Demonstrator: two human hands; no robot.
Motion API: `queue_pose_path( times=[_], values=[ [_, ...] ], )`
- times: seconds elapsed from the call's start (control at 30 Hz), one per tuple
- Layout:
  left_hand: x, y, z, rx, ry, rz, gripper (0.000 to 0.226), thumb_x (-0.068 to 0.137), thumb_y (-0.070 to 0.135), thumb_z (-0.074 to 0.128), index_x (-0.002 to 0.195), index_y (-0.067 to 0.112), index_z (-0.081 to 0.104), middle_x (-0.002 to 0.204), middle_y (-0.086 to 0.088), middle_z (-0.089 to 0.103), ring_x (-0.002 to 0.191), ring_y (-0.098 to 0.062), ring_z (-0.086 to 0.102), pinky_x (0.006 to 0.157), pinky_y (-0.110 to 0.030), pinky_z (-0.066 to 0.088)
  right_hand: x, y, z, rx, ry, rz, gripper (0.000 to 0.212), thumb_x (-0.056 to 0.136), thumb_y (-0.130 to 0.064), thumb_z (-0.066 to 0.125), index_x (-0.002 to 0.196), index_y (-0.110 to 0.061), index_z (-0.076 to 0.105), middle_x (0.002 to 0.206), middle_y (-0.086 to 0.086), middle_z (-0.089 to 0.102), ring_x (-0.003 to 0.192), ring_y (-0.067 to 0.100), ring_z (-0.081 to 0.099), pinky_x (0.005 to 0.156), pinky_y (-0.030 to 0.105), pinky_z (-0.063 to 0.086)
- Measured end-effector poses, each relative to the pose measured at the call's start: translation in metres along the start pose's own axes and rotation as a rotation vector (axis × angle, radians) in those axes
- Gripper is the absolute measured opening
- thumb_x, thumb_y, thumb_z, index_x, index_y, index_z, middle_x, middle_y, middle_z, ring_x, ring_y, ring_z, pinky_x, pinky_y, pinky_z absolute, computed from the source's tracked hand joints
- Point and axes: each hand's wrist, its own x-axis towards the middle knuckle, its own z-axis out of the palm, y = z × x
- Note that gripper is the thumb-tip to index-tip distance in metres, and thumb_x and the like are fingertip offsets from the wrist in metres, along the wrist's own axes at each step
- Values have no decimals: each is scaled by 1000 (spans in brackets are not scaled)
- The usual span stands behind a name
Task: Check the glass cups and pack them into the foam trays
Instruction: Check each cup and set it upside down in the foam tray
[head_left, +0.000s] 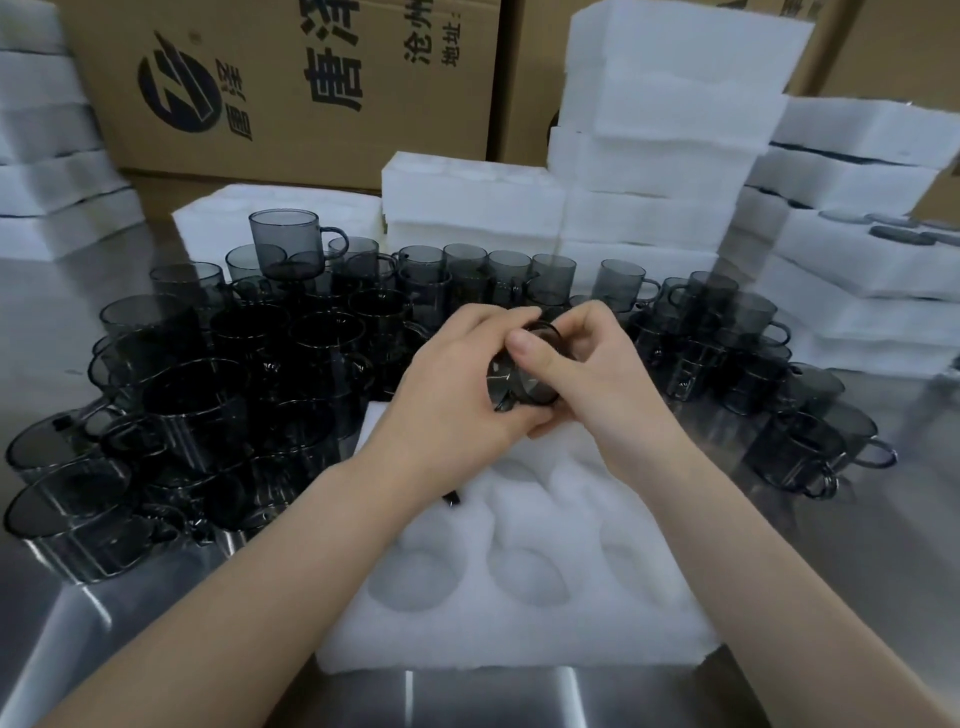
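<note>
- Here at the near edge runs the shiny steel bench (467, 696), and on it lies a white foam tray with round pockets (524, 577).
- A small dark piece (453, 500) sits on the tray's left part, just beside the left forearm; it is too blurred to tell what it is.
- Above the tray's far end both hands meet round one smoky grey glass cup (524, 387), which is tipped on its side and held clear of the foam. The left hand (457, 400) cradles it from the left and below with curled fingers. The right hand (597, 364) grips it from the right, thumb laid across it.
- Left of the hands stands a crowd of grey glass cups (218, 395), upright and touching; a smaller cluster (763, 358) stands to the right.
- Farther back one raised cup (284, 239) stands on top of the others.
- Behind them rise stacks of white foam trays (665, 135), and last the brown printed cardboard boxes (291, 88).
</note>
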Motion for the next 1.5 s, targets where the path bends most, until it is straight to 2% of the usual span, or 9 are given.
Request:
queue_pose_path(
  times=[0.3, 0.37, 0.47, 0.7, 0.87, 1.07, 1.17, 1.27, 1.5],
  values=[
    [-4, 5, -7, -168, 91, 10, 74, 65, 14, 89, 132, 19, 58, 120, 5, 55, 113, -3, 54, 102, -22, 43, 0, -3, -6, 337, -40, 38, 22, 86, -35, 61, 75, -18, 51, 85, 7, 67, 50, 19, 57, 39, 25, 42],
    [-3, 5, -9, -222, 144, -38, 71, 65, 19, 87, 130, 21, 59, 120, 5, 58, 115, -5, 56, 104, -29, 44, 1, -4, -8, 440, -142, 50, 11, 87, -28, 57, 85, -17, 58, 89, 4, 69, 53, 17, 58, 44, 25, 47],
    [-3, 5, -11, -354, 191, -139, 67, 64, 26, 83, 126, 21, 61, 119, 3, 62, 112, -11, 61, 99, -35, 49, 1, -2, -9, 533, -279, 38, 28, 85, -15, 55, 112, -14, 62, 102, 3, 70, 64, 13, 64, 57, 25, 54],
    [-3, 3, -9, -254, 148, -136, 73, 63, 29, 76, 133, 18, 57, 117, 3, 57, 111, -11, 58, 100, -35, 47, 1, 3, -7, 271, -207, -46, 42, 69, -3, 73, 105, -14, 55, 106, 6, 63, 67, 21, 66, 58, 32, 55],
    [-6, 3, -3, -52, 55, 36, 73, 63, 18, 84, 131, 12, 59, 116, 1, 57, 104, 0, 51, 93, -3, 34, -2, 4, 1, -31, -45, -94, 59, 57, -36, 86, 91, -21, 40, 81, -1, 58, 57, 19, 60, 42, 28, 45],
    [-6, 7, -3, 13, 50, 116, 67, 61, 25, 89, 122, 15, 63, 112, 21, 58, 107, -2, 49, 96, -9, 34, 1, 5, 2, -21, 103, -138, 32, 88, -42, 66, 81, -19, 45, 70, -1, 52, 38, 13, 47, 32, 23, 34],
    [-7, 7, -5, -26, 91, 44, 66, 59, 37, 80, 121, 28, 60, 103, 32, 53, 106, -3, 41, 92, -8, 34, 2, 3, -2, 173, 25, -95, 27, 92, -44, 57, 87, -17, 57, 72, 4, 59, 41, 19, 48, 37, 24, 36],
    [-7, 5, -6, -281, 99, -48, 58, 63, 25, 79, 115, 26, 53, 111, 17, 62, 113, -9, 54, 95, -21, 44, 5, 3, -9, 315, -47, -54, 28, 95, -34, 51, 105, -14, 67, 90, 7, 64, 46, 19, 47, 44, 24, 39],
    [-5, -7, -7, -668, 56, -70, 56, 66, -6, 64, 114, 16, 46, 112, 14, 61, 112, -5, 59, 96, -27, 48, 6, 5, -13, 354, -335, -27, 43, 94, -25, 50, 134, -11, 53, 114, 12, 62, 95, 25, 59, 79, 38, 49]
  ],
)
